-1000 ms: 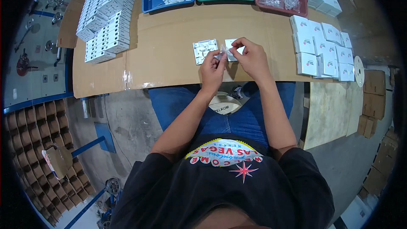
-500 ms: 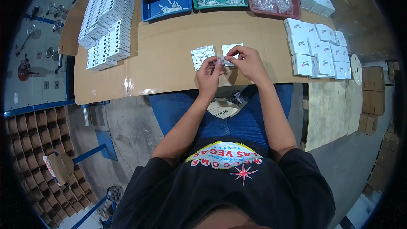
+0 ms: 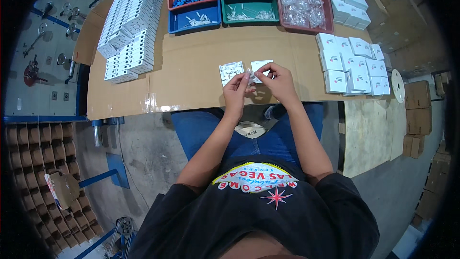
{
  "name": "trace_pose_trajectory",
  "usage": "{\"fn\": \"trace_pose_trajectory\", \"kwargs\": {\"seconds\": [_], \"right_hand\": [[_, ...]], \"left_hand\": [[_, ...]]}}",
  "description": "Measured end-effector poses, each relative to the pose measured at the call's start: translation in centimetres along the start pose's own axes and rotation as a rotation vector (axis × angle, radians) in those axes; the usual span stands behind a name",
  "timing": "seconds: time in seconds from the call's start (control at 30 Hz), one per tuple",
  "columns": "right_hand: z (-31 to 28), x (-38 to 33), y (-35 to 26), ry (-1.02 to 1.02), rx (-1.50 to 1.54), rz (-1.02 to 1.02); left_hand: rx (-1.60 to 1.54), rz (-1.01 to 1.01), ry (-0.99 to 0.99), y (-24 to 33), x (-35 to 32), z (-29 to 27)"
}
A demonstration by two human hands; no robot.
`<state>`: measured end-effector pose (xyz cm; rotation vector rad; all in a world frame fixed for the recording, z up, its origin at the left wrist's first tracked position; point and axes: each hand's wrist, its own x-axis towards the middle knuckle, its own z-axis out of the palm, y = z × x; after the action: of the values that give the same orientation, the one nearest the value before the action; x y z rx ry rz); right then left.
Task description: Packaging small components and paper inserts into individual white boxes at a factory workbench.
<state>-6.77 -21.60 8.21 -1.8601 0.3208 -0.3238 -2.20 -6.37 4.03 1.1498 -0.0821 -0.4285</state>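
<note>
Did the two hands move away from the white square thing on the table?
No. The left hand and right hand stay together just right of the white square part on the cardboard table, as before.

We see an evenly lit scene — soft overhead light, no hard shadows on the cardboard top (image 3: pixel 191 67). Faint glare sits on the clear bags (image 3: pixel 299 0) and on tape at the cardboard's edge. Fisheye bending curves every straight line toward the rim, with black corners. Centre detail is sharp; the edges soften — no motion blur.
</note>
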Motion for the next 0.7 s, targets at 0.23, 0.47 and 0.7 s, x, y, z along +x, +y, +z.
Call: {"fn": "trace_pose_trajectory", "kwargs": {"seconds": [0.23,0.47,0.7], "right_hand": [[-0.4,-0.1,-0.6,-0.063,-0.013,-0.130],[-0.7,0.5,0.0,-0.119,0.054,-0.005],[-0.4,1.0,1.7,-0.137,0.222,-0.009]], "left_hand": [[0.057,-0.020,0.000,0.3,0.6,-0.2],[-0.126,-0.040,-0.021,1.5,0.9,0.0],[0.176,-0.008,-0.011,1.3,1.2,-0.9]]}}
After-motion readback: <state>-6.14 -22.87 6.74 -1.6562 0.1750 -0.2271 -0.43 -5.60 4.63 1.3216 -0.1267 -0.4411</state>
